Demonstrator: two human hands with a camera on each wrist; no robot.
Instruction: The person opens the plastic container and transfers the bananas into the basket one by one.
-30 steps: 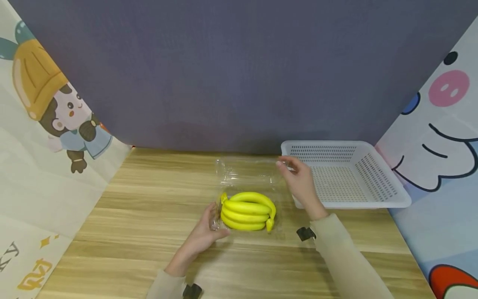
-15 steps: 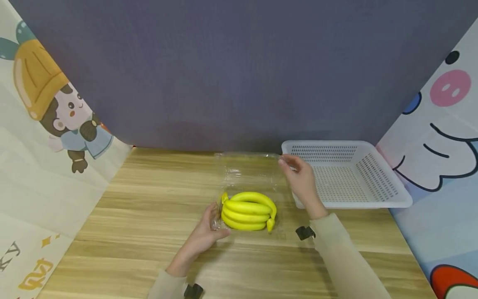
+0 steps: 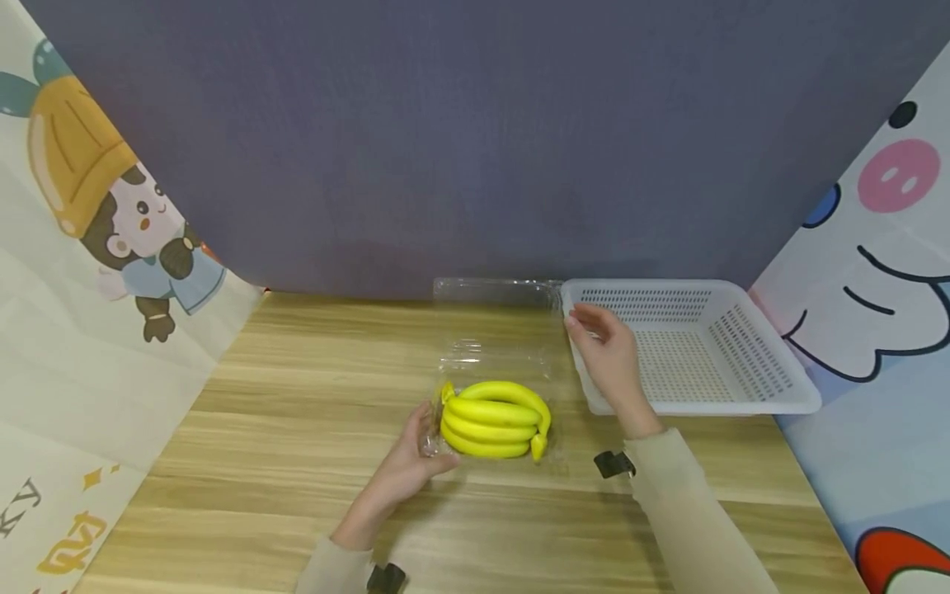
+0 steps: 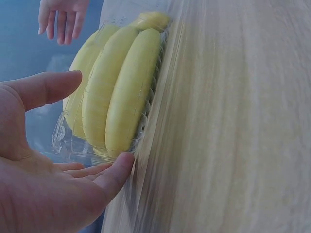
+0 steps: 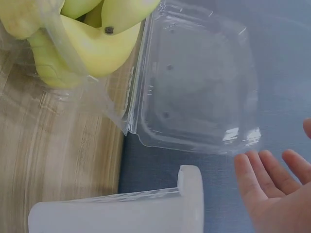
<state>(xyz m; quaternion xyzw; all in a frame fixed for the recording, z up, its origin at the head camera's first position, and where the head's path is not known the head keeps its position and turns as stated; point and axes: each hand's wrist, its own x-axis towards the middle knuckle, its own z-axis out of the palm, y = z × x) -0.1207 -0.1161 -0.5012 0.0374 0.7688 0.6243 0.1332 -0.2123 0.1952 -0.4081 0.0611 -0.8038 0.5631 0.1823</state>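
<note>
A bunch of yellow bananas lies in the base of a clear plastic clamshell box on the wooden table. The box's lid stands raised behind the fruit. My left hand rests against the box's left end; in the left wrist view its fingertips touch the tray's corner and the thumb stays off the bananas. My right hand hovers just right of the lid with fingers relaxed; its fingers are clear of the lid.
A white perforated basket holding nothing sits at the table's back right, right beside my right hand. A grey backdrop closes the far side, and cartoon-printed panels flank both sides. Bare wood stretches left of the box.
The lid has swung up from a low tilt to nearly upright. My right hand let go of its corner and drew slightly right. The left hand stayed put.
</note>
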